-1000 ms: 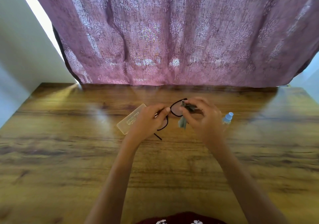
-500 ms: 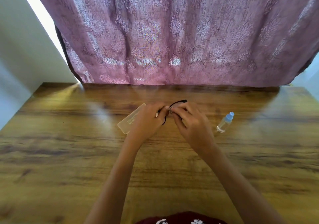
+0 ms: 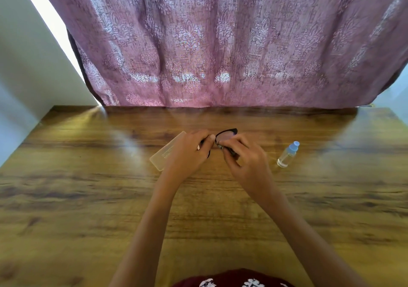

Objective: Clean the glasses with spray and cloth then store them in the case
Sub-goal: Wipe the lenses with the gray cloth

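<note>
Compared with half a second ago, not much has shifted: the right hand (image 3: pixel 247 158) has slid slightly toward the person, so more of the far lens rim shows above it now, and the spray bottle (image 3: pixel 288 154) hasn't budged.

Only the head view here, so that's all I've got. Both hands meet over the middle of the wooden table (image 3: pixel 88 198), holding the black-framed glasses (image 3: pixel 227 133) between them. The left hand (image 3: pixel 187 154) is closed on the left part of the frame, thumb and fingers curled round it. The right hand's fingers are pinched together on the other side, and a bit of greyish cloth (image 3: pixel 220 146) peeks out between the fingertips, pressed against the frame. Most of the cloth is hidden, so can't tell how it's folded.

The translucent yellowish case (image 3: pixel 164 155) lies flat on the table just behind the left hand, partly covered by it. The clear bottle with its pale blue cap lies tilted to the right, well apart from the hands. A mauve patterned curtain (image 3: pixel 209 43) hangs behind the table's far edge.
</note>
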### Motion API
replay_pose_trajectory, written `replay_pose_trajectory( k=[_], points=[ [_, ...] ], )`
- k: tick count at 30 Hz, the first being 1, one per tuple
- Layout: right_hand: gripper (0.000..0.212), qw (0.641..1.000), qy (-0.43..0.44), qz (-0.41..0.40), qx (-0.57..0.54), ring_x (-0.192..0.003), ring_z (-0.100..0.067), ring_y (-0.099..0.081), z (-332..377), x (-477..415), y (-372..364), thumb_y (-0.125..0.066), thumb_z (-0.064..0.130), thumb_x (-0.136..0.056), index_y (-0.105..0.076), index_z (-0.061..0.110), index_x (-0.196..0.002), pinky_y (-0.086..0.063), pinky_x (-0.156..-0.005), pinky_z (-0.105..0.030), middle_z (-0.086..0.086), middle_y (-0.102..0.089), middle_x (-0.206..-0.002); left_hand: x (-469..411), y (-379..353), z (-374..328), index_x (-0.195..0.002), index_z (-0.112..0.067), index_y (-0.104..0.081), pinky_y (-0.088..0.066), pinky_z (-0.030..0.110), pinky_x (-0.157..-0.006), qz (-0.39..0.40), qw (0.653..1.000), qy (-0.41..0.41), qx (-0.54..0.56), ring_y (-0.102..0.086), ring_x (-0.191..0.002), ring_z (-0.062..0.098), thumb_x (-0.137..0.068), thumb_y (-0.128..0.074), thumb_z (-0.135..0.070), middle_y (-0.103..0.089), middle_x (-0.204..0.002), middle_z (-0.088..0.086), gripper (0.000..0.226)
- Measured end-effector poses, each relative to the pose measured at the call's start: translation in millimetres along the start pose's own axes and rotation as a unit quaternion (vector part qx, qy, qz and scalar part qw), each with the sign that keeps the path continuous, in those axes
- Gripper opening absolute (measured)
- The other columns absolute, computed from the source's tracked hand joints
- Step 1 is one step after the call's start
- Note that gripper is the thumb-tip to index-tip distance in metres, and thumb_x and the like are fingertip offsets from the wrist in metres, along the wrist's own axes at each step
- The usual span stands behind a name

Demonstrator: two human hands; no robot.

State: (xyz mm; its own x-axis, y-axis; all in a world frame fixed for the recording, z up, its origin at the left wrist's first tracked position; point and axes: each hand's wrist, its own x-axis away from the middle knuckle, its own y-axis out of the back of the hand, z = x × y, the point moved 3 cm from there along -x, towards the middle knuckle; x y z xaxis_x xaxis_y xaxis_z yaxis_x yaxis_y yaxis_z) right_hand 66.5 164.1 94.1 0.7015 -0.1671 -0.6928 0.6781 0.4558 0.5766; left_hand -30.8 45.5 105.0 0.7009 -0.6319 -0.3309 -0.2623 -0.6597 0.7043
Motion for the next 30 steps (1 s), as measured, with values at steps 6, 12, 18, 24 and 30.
replay_pose_trajectory(
  k=[6, 12, 18, 24, 30],
  points=[
    [0.013, 0.999, -0.031, -0.011, 0.000, -0.080, -0.012, -0.057, -5, -21, 1, -0.065, 0.005, -0.089, -0.071, 0.003, -0.100, -0.048, -0.070, -0.021, -0.005, -0.062, -0.091, 0, 3, -5, -0.076, -0.013, -0.053, -0.034, 0.010, -0.061, -0.032, 0.999, -0.010, -0.018, -0.044, -0.065, 0.009, -0.098, -0.050, -0.017, -0.053, -0.067, -0.009, 0.023],
    [0.014, 0.997, -0.066, -0.034, 0.022, -0.077, 0.001, -0.047, -11, -16, 8, -0.065, 0.002, -0.087, -0.070, 0.004, -0.100, -0.037, -0.070, -0.004, -0.003, -0.063, -0.091, 0, 5, 4, -0.070, -0.016, -0.046, -0.030, 0.013, -0.058, -0.045, 0.999, 0.012, -0.013, -0.043, -0.064, 0.006, -0.097, -0.044, -0.026, -0.043, -0.063, -0.010, 0.029],
    [0.012, 0.999, -0.015, -0.005, 0.046, -0.079, -0.006, -0.055, 4, -4, -3, -0.064, 0.011, -0.090, -0.071, 0.007, -0.099, -0.042, -0.070, -0.012, -0.001, -0.064, -0.092, -1, 3, 2, -0.072, -0.005, -0.053, -0.032, 0.013, -0.062, -0.026, 1.000, 0.002, -0.002, -0.044, -0.067, 0.013, -0.098, -0.048, -0.017, -0.052, -0.064, -0.001, 0.029],
    [0.017, 0.995, -0.057, -0.039, 0.070, -0.080, -0.013, -0.060, -5, -18, 2, -0.062, 0.017, -0.091, -0.072, 0.008, -0.102, -0.039, -0.068, -0.014, 0.000, -0.065, -0.091, 2, 4, 1, -0.074, -0.006, -0.053, -0.032, 0.009, -0.062, -0.040, 0.999, -0.002, 0.002, -0.044, -0.068, 0.008, -0.098, -0.046, -0.021, -0.050, -0.067, -0.003, 0.029],
    [0.013, 0.995, -0.039, -0.045, 0.085, -0.076, -0.012, -0.060, -5, -7, 3, -0.066, 0.014, -0.089, -0.073, 0.006, -0.097, -0.042, -0.068, -0.014, -0.001, -0.066, -0.089, 2, 5, 5, -0.077, -0.006, -0.054, -0.031, 0.024, -0.061, -0.048, 0.999, 0.003, 0.003, -0.045, -0.068, 0.012, -0.096, -0.042, -0.027, -0.055, -0.072, 0.002, 0.031]
  ],
)
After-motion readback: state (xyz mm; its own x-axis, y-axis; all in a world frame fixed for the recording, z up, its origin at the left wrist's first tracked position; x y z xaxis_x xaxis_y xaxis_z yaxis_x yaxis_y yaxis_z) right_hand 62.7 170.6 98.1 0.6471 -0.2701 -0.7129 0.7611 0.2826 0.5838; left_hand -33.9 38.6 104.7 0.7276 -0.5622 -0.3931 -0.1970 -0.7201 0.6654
